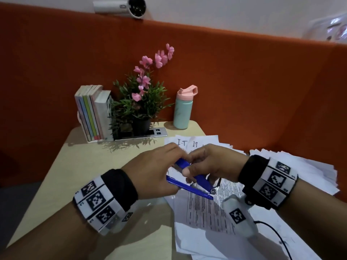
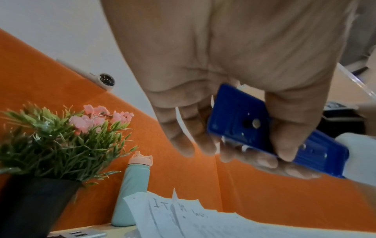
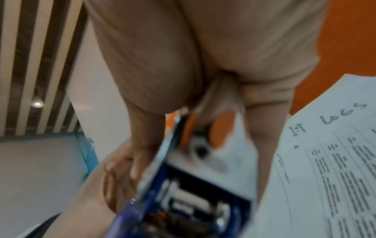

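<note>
**Opening the stapler over the papers**

The blue stapler point(image 1: 189, 182) sits in the centre of the head view, lifted above the printed papers point(image 1: 204, 212) that cover the right half of the bench point(image 1: 90, 175). Its 2 halves stand apart in a narrow V, joined at the hinge toward the lower right.

The left hand point(image 1: 152, 171) holds the lower half. In the left wrist view its fingers point(image 2: 181, 136) are curled round the ribbed underside, with the thumb across it. The right hand point(image 1: 212, 164) pinches the upper arm, thumb on its near side.

The step looks like swinging the top open to reach the staple channel. To do it well:

- Brace the base firmly with the left hand.
- Let the right hand alone pivot the arm about the hinge, without twisting it sideways.
- Keep fingertips out of the V and off the spring.

The right wrist view shows the inside, but too blurred to tell whether staples are loaded.
</note>
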### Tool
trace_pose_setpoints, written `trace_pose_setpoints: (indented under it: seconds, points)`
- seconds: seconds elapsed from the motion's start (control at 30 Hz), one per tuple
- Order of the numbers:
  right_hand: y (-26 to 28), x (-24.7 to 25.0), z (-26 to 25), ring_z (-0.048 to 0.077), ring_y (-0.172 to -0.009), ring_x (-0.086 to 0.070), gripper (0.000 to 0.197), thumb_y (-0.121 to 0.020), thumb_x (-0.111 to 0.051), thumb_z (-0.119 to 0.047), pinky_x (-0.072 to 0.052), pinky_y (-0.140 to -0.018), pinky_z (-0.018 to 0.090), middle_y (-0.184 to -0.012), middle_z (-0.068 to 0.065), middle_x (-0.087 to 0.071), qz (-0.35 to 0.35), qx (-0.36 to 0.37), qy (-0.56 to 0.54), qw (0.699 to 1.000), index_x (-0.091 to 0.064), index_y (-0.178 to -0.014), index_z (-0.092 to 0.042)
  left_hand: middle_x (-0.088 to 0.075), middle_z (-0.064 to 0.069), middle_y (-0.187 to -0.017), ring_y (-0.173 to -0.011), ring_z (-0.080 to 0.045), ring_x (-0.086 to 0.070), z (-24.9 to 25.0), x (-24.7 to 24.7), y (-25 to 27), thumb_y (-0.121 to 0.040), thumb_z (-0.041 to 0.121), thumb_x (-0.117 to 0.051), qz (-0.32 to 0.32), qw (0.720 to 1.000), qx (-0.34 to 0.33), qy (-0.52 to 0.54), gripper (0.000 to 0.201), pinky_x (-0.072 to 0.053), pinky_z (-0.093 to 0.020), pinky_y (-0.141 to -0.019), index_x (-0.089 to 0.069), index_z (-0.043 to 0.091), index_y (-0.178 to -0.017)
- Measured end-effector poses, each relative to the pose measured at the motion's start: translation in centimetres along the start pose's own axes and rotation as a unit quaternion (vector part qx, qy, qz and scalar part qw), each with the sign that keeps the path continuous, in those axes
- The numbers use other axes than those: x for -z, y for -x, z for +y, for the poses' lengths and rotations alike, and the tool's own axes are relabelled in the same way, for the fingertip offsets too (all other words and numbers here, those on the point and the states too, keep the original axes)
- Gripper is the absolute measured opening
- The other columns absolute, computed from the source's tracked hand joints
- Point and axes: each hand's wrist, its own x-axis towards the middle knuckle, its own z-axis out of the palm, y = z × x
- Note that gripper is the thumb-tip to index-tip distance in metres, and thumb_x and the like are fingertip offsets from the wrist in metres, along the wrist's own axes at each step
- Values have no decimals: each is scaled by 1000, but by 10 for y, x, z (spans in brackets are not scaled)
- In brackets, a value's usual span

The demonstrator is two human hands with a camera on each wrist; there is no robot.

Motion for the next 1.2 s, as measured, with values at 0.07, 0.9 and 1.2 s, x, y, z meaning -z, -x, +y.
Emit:
trace_pose_setpoints:
  seconds: [0.07, 0.9, 1.2]
  points:
    - [2, 10, 4, 20, -74, -68, 39, -82, -74, -22, -55, -58, 30, -93, 9, -70, 56, 18, -82, 995, -62, -117, -11, -46, 19, -103, -87, -3, -50, 4, 5, -2, -69, 49, -68, 15, 999, 30, -32, 45, -53, -32, -74, -50, 40, -109]
    - [-3, 9, 77, 26, -58, -53, 13, -92, -55, -19, -51, -54, 33, -72, 10, -51, 219, -101, -461, 854, -51, -97, -8, -70, -4, -103, -95, -20, -65, 20, -8, -90, -88, 47, -67, -38, 965, 250, 74, 36, -54, -39, -86, -67, 14, -104]
    - [-11, 6, 68, 28, -63, -63, 25, -103, -45, -25, -55, -55, 30, -81, 18, -64, 128, -106, -314, 935, -60, -100, -4, -64, -10, -99, -78, -18, -64, -11, -42, -131, -97, 43, -57, -53, 877, 302, 369, 35, -54, -35, -71, -65, 10, -107]
